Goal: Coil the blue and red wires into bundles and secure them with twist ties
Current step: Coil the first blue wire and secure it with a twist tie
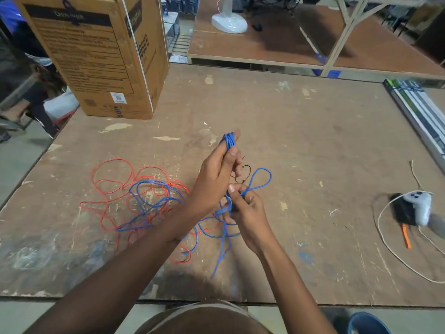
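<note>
Blue wire [230, 141] partly coiled above the middle of the counter [313, 145]. Several turns of it were gripped in the left hand [214, 174], the gathered bends showing past the fingertips. A further loop of the same wire was pinched between thumb and fingers of the right hand [248, 208], with more strands trailing down toward the near edge. The remaining blue length lay tangled with the red wire [113, 174] on the counter toward its left edge. A black twist tie [243, 174] was seen just behind the hands; whether it lay on the counter or was held could not be told. By this view, the task was judged early: the blue bundle was unfinished and untied, and the red wire was not yet coiled. A cardboard box [101, 56] stood at the far left corner; a white controller [419, 206] and a white cord [385, 244] lay near the right edge.
</note>
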Available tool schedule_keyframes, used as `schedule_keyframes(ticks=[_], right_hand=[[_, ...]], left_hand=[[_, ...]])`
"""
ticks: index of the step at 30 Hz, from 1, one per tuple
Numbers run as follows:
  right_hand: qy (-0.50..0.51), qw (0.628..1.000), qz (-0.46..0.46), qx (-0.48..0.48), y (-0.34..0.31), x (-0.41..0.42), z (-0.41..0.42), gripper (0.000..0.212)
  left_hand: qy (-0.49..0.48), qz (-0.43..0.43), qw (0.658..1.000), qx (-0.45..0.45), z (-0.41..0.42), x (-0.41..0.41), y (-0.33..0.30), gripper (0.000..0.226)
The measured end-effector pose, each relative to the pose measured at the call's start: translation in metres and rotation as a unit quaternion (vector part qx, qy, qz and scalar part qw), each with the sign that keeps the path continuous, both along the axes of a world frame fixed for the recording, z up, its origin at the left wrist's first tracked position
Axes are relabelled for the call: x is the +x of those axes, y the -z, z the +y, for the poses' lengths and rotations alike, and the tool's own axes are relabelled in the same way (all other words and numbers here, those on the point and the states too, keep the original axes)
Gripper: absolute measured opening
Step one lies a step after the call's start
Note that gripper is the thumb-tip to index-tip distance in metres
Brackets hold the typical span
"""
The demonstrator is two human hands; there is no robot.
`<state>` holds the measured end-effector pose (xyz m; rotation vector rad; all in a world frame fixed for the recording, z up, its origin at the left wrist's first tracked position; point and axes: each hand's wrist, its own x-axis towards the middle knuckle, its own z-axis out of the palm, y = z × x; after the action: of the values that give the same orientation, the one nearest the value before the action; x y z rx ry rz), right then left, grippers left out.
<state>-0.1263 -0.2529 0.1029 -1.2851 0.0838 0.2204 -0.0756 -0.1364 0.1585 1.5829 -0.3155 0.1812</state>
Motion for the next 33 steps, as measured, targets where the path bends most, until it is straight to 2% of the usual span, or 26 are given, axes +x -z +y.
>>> schedule_keyframes(ticks=[3, 5, 7, 9, 11, 12, 15, 17, 21, 23, 26, 29, 30, 32, 33], right_hand=[[-0.035, 0.993, 0.077, 0.076, -0.014, 0.005, -0.008, 0.019], [-0.079, 0.97, 0.16, 0.165, -0.017, 0.009, -0.023, 0.025], [-0.135, 0.925, 0.215, 0.284, -0.013, 0.013, -0.04, 0.041], [-0.158, 0.884, 0.236, 0.373, -0.011, 0.016, -0.053, 0.057], [-0.136, 0.881, 0.229, 0.39, -0.011, 0.016, -0.06, 0.069], [-0.121, 0.889, 0.218, 0.383, -0.013, 0.015, -0.063, 0.071], [-0.08, 0.926, 0.199, 0.311, -0.013, 0.014, -0.068, 0.049], [-0.051, 0.948, 0.189, 0.252, -0.014, 0.014, -0.071, 0.043], [-0.034, 0.972, 0.111, 0.205, -0.021, 0.01, -0.074, 0.064], [-0.029, 0.995, 0.047, 0.087, -0.027, 0.009, -0.068, 0.067], [0.015, 0.998, -0.01, -0.065, -0.035, 0.012, -0.049, 0.058], [0.085, 0.971, -0.04, -0.219, -0.029, 0.018, -0.035, 0.045], [0.1, 0.945, -0.077, -0.301, -0.024, 0.019, -0.032, 0.038], [0.148, 0.856, -0.171, -0.464, -0.017, 0.018, -0.029, 0.019], [0.167, 0.817, -0.206, -0.512, -0.014, 0.019, -0.03, 0.015]], left_hand=[[-0.037, -0.076, 0.988, 0.128, 0.002, 0.013, 0.008, 0.036], [-0.025, -0.133, 0.963, 0.232, 0.007, 0.024, 0.012, 0.028], [0.005, -0.183, 0.925, 0.334, 0.014, 0.033, 0.016, 0.034], [0.005, -0.244, 0.859, 0.451, 0.022, 0.037, 0.021, 0.034], [0.015, -0.273, 0.82, 0.504, 0.029, 0.034, 0.025, 0.029], [0.03, -0.269, 0.815, 0.512, 0.032, 0.031, 0.026, 0.027], [0.092, -0.192, 0.837, 0.504, 0.038, 0.027, 0.026, 0.021], [0.15, -0.132, 0.859, 0.471, 0.043, 0.03, 0.023, 0.026], [0.219, -0.004, 0.886, 0.408, 0.047, 0.032, 0.011, 0.019], [0.201, 0.004, 0.903, 0.38, 0.044, 0.031, 0.009, 0.025], [0.112, -0.009, 0.927, 0.358, 0.032, 0.028, 0.012, 0.027], [0.035, 0.019, 0.954, 0.296, 0.016, 0.021, 0.019, 0.025], [0.017, 0.032, 0.961, 0.274, 0.01, 0.017, 0.02, 0.022], [-0.009, 0.025, 0.966, 0.259, 0.001, 0.015, 0.025, 0.019], [-0.015, 0.015, 0.966, 0.259, -0.001, 0.016, 0.027, 0.019]])
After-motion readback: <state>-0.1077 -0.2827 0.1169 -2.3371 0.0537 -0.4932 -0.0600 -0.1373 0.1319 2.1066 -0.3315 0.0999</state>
